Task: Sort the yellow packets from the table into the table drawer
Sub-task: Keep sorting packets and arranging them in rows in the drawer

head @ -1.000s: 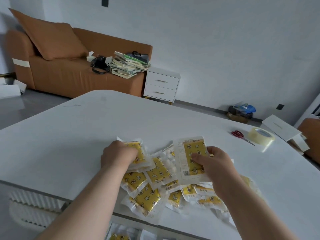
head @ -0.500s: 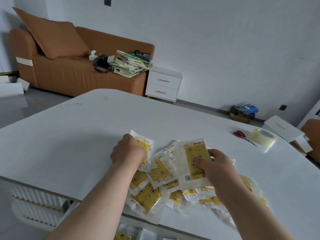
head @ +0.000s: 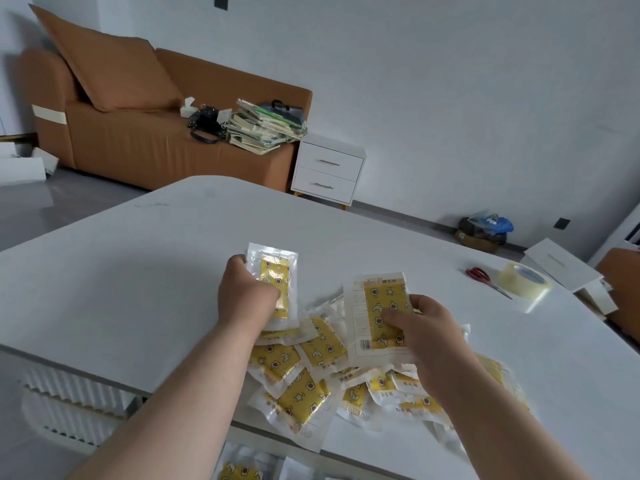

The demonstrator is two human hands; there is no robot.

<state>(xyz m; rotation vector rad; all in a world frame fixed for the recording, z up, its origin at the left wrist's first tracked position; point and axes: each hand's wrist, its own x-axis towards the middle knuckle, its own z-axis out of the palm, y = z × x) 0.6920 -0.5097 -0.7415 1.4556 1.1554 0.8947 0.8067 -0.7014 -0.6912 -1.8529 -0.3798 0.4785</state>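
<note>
**Desk:** Well, what do the hands hold?

**Field:** Left hand (head: pixel 247 296) grips one yellow packet (head: pixel 277 282) upright, fingers curled round its lower half, lifted clear of the heap. Right hand (head: pixel 426 327) pinches a second packet (head: pixel 377 317), thumb pressed on its face, barcode showing, just above the same heap.

**Desk:** And the rest?

**Field:** A loose pile of packets (head: pixel 304 382) lies on the white table (head: pixel 138 271) at its near edge, several overhanging. Below that edge, the open drawer (head: pixel 311 472) shows a few packets inside.

**Desk:** The risk?

**Field:** Probably the overhang: a forearm brushing the heap could sweep packets past the drawer to the floor. Slick film may also slide out of a thumb pinch. Scissors (head: pixel 479 274) and tape roll (head: pixel 524 280) sit well apart, far right.
</note>
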